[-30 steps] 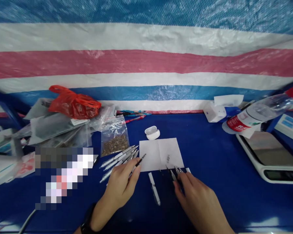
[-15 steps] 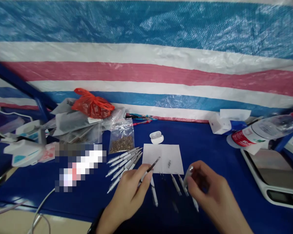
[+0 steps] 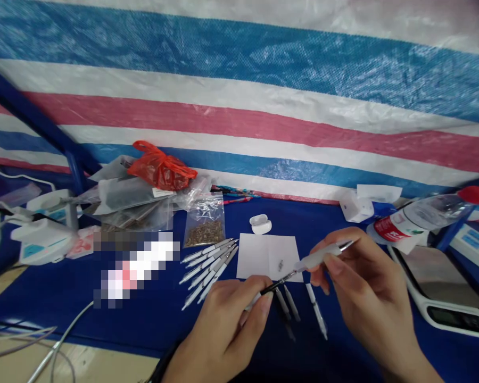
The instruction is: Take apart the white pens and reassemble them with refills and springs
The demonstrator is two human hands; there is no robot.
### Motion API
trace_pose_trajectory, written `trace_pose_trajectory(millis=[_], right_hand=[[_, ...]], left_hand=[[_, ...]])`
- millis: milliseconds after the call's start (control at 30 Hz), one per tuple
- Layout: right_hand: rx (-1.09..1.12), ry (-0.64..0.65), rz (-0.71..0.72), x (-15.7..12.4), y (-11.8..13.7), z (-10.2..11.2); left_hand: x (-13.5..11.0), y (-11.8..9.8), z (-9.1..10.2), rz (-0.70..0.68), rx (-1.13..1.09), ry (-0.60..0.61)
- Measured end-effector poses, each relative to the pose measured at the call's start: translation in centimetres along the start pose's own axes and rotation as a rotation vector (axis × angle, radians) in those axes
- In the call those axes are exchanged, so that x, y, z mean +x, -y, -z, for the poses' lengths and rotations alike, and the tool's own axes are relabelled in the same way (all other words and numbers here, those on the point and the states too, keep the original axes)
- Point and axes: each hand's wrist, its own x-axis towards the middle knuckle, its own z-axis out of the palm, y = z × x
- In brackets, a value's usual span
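Observation:
My left hand (image 3: 237,319) is closed on a pen body, and a dark refill (image 3: 272,286) with a spring near its tip sticks out of it. My right hand (image 3: 367,298) pinches a white pen barrel (image 3: 321,255), its silver tip pointing up to the right. The barrel's near end meets the refill tip; whether the tip is inside cannot be made out. White paper (image 3: 252,255) with small springs (image 3: 280,265) on it lies behind the hands. Loose pen parts (image 3: 291,303) and another white piece (image 3: 316,311) rest between them. Several white pens (image 3: 207,271) are fanned out at left.
A zip bag of small brown pieces (image 3: 204,233) and a white earbud case (image 3: 261,224) lie farther back. At right are a scale (image 3: 443,276) and a leaning plastic bottle (image 3: 431,213). Plastic bags and a red bag (image 3: 162,167) pile up at back left.
My right hand has raised the white barrel and turned it, bringing its end to the refill tip. My left hand has shifted slightly right, still holding the pen body.

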Motion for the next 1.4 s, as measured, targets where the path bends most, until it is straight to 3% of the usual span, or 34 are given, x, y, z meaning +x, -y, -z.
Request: trace_pose_trajectory(millis=[267, 533, 867, 1100, 1267, 1400], right_hand=[[0.018, 0.013, -0.025, -0.3, -0.6, -1.0], [-0.07, -0.001, -0.012, 0.1, -0.2, 0.5], [-0.165, 0.181, -0.148, 0.4, 0.1, -0.2], [-0.088, 0.223, -0.142, -0.5, -2.1, 0.3], [-0.154, 0.245, -0.111, -0.5, -2.6, 0.8], [-0.162, 0.262, -0.225, -0.4, -3.0, 1.0]], left_hand=[[-0.6, 0.8, 0.9, 0.017, -0.021, 0.037], [0.0, 0.7, 0.3, 0.022, -0.047, 0.058], [1.3, 0.5, -0.3, 0.018, 0.004, 0.14], [1.4, 1.0, -0.5, -0.051, 0.171, 0.132], [1.5, 1.1, -1.5, -0.146, 0.28, 0.126], [1.6, 1.1, -2.7, -0.279, 0.374, 0.033]])
